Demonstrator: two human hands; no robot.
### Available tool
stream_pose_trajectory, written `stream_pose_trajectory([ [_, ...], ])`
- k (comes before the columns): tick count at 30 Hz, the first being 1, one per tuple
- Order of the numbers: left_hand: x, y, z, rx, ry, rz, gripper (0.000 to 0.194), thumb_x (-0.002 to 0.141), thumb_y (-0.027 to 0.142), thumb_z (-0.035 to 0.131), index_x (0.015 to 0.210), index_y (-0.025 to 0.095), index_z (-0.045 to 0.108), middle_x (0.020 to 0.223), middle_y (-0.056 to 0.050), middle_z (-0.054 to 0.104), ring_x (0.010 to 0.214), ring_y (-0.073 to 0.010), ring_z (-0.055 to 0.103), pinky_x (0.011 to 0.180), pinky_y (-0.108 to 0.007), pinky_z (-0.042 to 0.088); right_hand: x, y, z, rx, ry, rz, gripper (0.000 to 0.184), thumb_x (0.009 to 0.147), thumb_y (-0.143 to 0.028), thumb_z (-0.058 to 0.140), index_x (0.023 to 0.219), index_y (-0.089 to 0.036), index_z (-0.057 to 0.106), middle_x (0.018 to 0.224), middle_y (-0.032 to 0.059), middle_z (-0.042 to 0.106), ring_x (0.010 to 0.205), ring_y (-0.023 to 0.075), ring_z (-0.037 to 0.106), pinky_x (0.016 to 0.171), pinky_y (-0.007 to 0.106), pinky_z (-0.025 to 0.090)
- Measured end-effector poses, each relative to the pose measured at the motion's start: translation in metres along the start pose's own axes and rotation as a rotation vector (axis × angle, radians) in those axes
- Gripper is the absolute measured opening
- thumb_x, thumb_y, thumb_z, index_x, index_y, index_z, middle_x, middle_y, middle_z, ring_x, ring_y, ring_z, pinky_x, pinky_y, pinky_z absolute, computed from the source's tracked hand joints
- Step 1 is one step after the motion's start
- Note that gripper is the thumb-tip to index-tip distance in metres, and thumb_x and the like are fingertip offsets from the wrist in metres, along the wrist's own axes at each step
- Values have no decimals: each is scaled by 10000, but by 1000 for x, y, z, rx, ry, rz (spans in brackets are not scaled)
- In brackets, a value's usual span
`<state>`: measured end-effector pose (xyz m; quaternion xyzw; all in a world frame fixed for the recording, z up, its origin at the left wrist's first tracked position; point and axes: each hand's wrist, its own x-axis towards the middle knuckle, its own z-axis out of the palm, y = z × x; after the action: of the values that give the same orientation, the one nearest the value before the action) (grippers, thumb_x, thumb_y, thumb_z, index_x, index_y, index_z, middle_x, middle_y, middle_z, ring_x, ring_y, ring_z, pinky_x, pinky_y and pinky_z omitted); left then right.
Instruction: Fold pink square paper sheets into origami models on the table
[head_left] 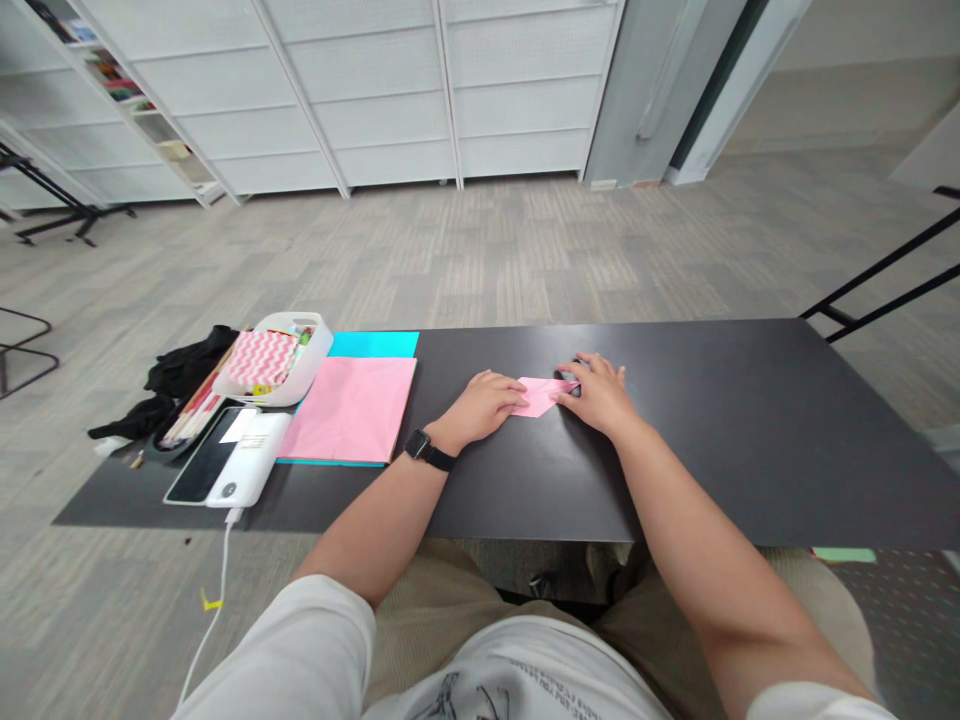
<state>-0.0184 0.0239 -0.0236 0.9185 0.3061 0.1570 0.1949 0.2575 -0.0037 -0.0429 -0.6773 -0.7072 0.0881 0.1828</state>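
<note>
A small folded piece of pink paper (pixel 537 396) lies on the dark table, with a flat left part and a narrow point at its right end. My left hand (pixel 487 402) presses its left end down, fingers held together on top. At the narrow right end, my right hand (pixel 598 392) pinches the paper between thumb and fingers. Something dark shows beneath the right fingers; I cannot tell if it is an object or shadow. A black watch (pixel 429 450) is on my left wrist.
Left of my hands lie pink sheets (pixel 352 410) over a turquoise sheet (pixel 375 344). Beyond them are a white basket (pixel 307 370) of supplies, a pencil case (pixel 187 418), black cloth (pixel 187 362), a phone (pixel 206 458) and a white power bank (pixel 249 460) with its cable (pixel 225 560) hanging off the edge.
</note>
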Motion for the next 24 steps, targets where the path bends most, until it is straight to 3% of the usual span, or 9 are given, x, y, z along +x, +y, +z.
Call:
stream_pose_trajectory([
  [4,-1,-1,0,-10,-1,-8,314,1044,191,557,1158,342,808,1401,-13,730,1307,-228,629,1227,-514,357,0,-3,-3,16,23,-38,408,906,-403,764,1309,-338,750,1568,136,539,1503,445,419,1192,854,218],
  [10,0,-5,7,-2,26,17,324,1036,179,564,1148,352,814,1396,-3,731,1308,-223,625,1244,-510,344,1,-20,1,47,7,-237,259,974,-407,714,1212,-399,816,1558,77,566,1536,404,403,1241,826,147],
  [18,-8,-8,-13,-27,-18,-14,247,1001,215,667,1127,358,825,1438,-13,710,1351,-244,604,1289,-580,276,3,-21,5,39,-38,-199,270,947,-394,767,1208,-436,822,1550,73,579,1524,418,410,1222,843,174],
  [24,-5,-4,-9,-112,40,82,405,954,337,776,1353,290,727,1380,-61,745,1311,-238,646,1213,-468,404,3,-22,6,41,-28,-226,261,949,-386,761,1196,-441,825,1531,72,590,1501,411,436,1229,835,176],
])
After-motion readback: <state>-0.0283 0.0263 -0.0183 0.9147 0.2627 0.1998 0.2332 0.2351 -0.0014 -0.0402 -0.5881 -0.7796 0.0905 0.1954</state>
